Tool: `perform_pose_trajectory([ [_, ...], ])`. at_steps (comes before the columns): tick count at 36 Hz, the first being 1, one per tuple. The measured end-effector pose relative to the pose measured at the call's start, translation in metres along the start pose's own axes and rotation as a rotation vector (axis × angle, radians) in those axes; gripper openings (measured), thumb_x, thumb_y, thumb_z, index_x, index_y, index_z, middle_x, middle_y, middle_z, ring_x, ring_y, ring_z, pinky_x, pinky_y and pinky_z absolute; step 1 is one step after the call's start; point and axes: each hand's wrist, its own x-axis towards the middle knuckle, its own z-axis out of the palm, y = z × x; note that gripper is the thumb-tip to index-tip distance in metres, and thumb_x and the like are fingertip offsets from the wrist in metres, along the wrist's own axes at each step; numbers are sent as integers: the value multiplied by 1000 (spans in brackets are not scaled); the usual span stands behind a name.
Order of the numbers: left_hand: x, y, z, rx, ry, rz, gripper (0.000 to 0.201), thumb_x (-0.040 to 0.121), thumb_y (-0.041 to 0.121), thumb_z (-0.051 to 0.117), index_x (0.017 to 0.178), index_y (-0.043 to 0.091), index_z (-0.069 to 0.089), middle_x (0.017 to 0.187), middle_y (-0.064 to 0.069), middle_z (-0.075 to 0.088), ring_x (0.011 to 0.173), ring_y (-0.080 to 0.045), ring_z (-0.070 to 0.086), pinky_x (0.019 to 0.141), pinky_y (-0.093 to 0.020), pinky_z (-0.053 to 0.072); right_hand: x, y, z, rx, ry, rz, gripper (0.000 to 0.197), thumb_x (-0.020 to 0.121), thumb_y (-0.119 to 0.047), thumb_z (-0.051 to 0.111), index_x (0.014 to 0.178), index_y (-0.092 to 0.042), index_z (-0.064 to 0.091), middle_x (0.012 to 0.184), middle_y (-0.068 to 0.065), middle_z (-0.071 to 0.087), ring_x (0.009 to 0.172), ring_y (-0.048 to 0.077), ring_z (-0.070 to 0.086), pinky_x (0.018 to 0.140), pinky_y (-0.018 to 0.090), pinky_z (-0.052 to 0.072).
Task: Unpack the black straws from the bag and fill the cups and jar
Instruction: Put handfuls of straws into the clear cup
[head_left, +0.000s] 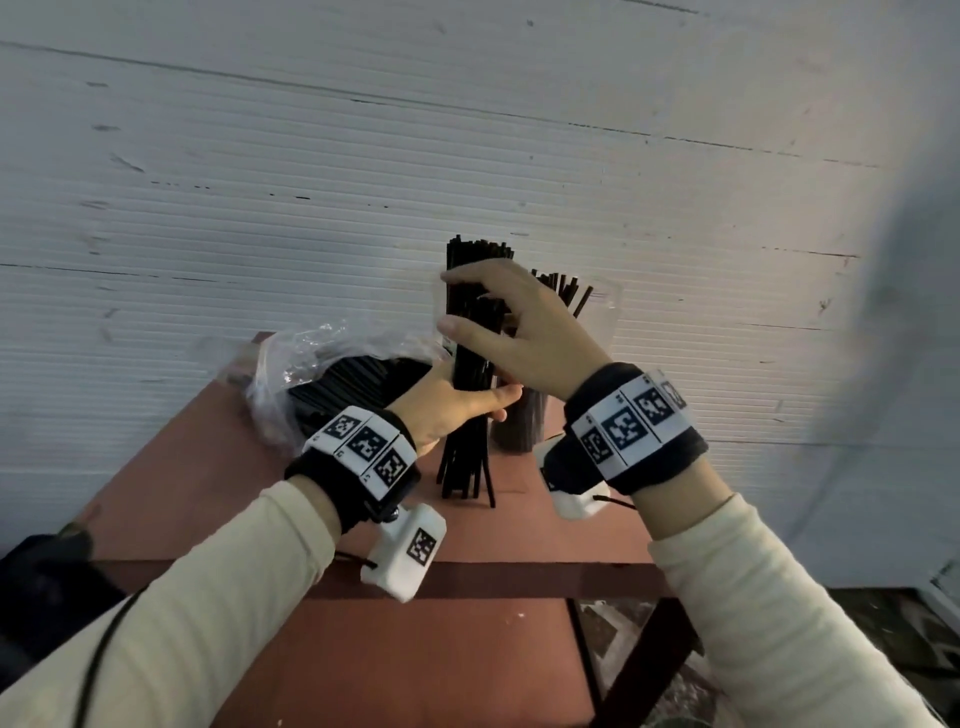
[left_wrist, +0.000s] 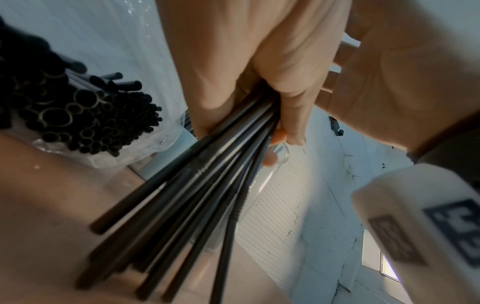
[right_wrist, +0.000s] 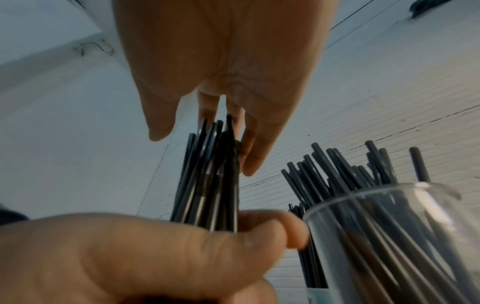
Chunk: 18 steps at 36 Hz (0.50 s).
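Note:
A bundle of black straws (head_left: 470, 364) stands upright with its lower ends on the reddish table (head_left: 208, 467). My left hand (head_left: 457, 405) grips the bundle round its middle; the fingers curl round the straws (left_wrist: 207, 185) in the left wrist view. Higher up, my right hand (head_left: 519, 332) lies against the bundle with straight fingers (right_wrist: 249, 156) touching the straw tops (right_wrist: 207, 174), thumb apart. A clear plastic bag (head_left: 291, 364) with many more black straws (left_wrist: 78, 113) lies to the left. Behind the hands stands a clear cup (head_left: 521, 423) (right_wrist: 389, 236) holding black straws, partly hidden.
A white ribbed wall (head_left: 467, 156) rises right behind the table. The table's front edge (head_left: 519, 566) runs under my wrists, with a lower shelf and dark legs beneath. Something dark (head_left: 41, 582) sits at the lower left.

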Motion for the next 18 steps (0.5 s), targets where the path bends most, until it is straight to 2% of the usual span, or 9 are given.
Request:
perform_pose_trajectory([
  [3,-3,-4,0,14,-49,-59,12,86,3,71,94,8,64,80,0,68,78,-14,66,77,-20,50,0,4,5,-37,-50,-18,34,91,-29,63,122,-17,60,122,-3,58,112,1,51,94,5,33],
  [5,-5,-11,-2,48,-84,-137,15,84,2,72,94,11,65,87,-9,68,85,-17,67,88,-26,49,-1,7,8,-38,-48,-27,29,90,-23,64,117,-15,62,117,-2,59,109,5,53,93,6,35],
  [8,-7,-17,-3,90,-131,-218,7,90,17,68,89,11,68,84,-8,69,85,-15,67,97,-29,47,-3,8,8,-24,-5,-33,28,88,-20,66,115,-14,63,115,-3,60,107,3,53,89,3,34],
  [10,-5,-17,-3,134,-107,-237,29,94,31,63,74,10,66,82,-8,69,90,-17,66,94,-28,45,-5,5,4,-2,29,-45,38,87,-21,68,123,-15,59,121,-4,58,111,1,50,93,4,34],
  [11,-4,-16,-3,140,-74,-228,36,94,36,61,68,12,63,77,-7,68,91,-19,67,95,-29,44,-6,3,2,26,51,-35,47,86,-23,70,130,-15,53,126,-4,55,114,1,49,96,6,36],
  [13,-5,-8,-3,105,-24,-176,42,94,40,60,60,15,54,64,-1,60,81,-19,67,98,-36,45,-8,0,-5,123,110,41,67,82,-30,74,139,-19,41,133,-4,49,113,2,51,95,11,43],
  [15,-6,4,-3,95,-47,-121,43,96,38,56,60,16,48,59,3,53,73,-15,63,90,-31,45,-10,-2,-12,175,153,131,79,76,-39,78,141,-24,36,131,-6,45,107,2,53,87,14,48],
  [16,-8,11,-4,122,-89,-89,43,98,37,54,60,16,47,59,3,51,73,-14,62,86,-28,45,-11,-2,-16,166,144,171,79,74,-43,79,139,-28,37,127,-7,45,102,3,53,82,14,49],
  [18,-11,24,-4,208,-208,-32,42,99,35,53,62,17,47,61,2,52,74,-17,62,86,-29,48,-14,-4,-25,130,49,217,65,70,-50,79,124,-34,47,113,-7,47,91,3,51,70,13,43],
])
